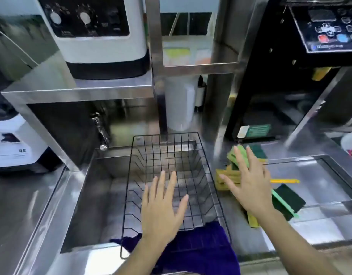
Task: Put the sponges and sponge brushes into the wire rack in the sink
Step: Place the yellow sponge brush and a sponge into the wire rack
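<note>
Our open right hand [250, 185] spreads over green-and-yellow sponges [228, 178] beside the empty black wire rack [206, 175]; left hand [161, 207] open, empty. Next: grasp one.

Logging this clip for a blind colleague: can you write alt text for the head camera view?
Two bare hands hover open over a steel counter: the left hand above an empty black wire rack in the sink, the right hand over a pile of green and yellow sponges. A purple cloth drapes the rack's near edge.

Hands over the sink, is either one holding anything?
Neither. The left hand hovers spread over the black wire rack; the right hand reaches open above the green and yellow sponges.
</note>
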